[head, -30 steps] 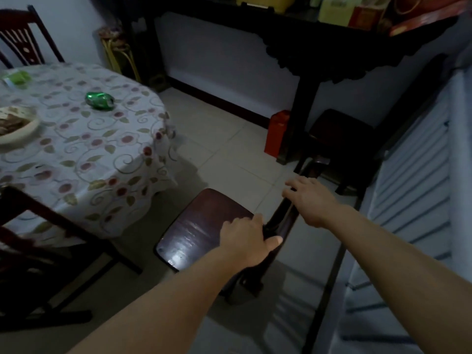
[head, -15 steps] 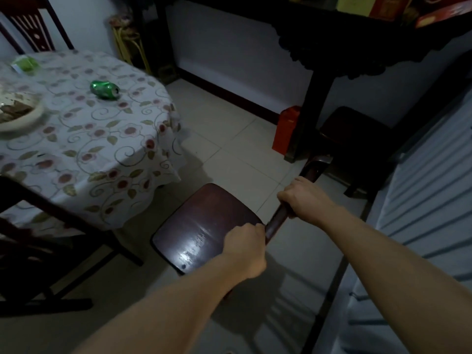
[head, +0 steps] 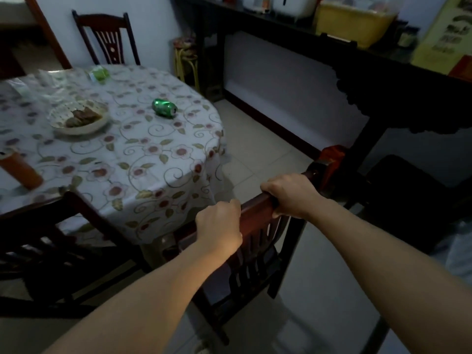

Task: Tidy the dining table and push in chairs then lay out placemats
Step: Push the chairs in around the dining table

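Beyond the chair (head: 258, 251) lies the flowered tabletop (head: 153, 159), straight ahead of the left hand (head: 219, 229) and right hand (head: 291, 195), which both grip its top rail, the seat already partly under the cloth.

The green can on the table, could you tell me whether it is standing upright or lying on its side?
On its side: the green can lies lengthwise on the tablecloth, one round end facing right.
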`<action>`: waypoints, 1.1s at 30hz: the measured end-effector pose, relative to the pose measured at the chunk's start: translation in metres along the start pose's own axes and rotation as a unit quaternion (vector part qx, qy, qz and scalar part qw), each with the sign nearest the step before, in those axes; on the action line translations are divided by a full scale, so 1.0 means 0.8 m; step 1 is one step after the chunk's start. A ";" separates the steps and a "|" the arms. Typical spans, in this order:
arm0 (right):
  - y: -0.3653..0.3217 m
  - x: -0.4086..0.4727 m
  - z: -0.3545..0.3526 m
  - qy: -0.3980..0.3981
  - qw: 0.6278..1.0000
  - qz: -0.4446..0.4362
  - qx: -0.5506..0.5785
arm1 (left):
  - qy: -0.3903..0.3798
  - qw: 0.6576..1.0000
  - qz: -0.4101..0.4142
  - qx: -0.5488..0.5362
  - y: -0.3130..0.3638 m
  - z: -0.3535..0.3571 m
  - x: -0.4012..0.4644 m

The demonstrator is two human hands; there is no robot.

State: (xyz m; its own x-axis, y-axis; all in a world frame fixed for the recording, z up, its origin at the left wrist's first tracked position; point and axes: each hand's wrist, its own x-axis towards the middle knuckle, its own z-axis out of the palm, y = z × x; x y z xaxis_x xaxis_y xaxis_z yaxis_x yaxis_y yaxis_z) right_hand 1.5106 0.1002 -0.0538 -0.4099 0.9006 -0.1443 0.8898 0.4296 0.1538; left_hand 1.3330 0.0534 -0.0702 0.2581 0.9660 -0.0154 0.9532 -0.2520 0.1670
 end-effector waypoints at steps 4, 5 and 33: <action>-0.004 0.075 -0.040 -0.019 0.999 -0.020 -0.018 | 0.041 0.999 -0.013 -0.021 -0.052 -0.022 0.052; -0.008 0.096 -0.048 -0.024 0.999 -0.025 -0.022 | 0.047 0.998 -0.019 -0.023 -0.067 -0.028 0.064; -0.031 0.369 0.006 0.106 0.930 -0.353 0.002 | 0.055 0.984 -0.121 0.116 -0.224 0.017 0.184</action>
State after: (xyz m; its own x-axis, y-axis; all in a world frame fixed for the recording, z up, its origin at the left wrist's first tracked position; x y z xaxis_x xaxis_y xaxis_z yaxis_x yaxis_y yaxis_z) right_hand 1.3683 0.3553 -0.1049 -0.9219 0.3873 -0.0121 0.3847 0.9185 0.0910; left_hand 1.2024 0.2402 -0.1157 0.0128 0.9966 0.0811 0.9982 -0.0081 -0.0588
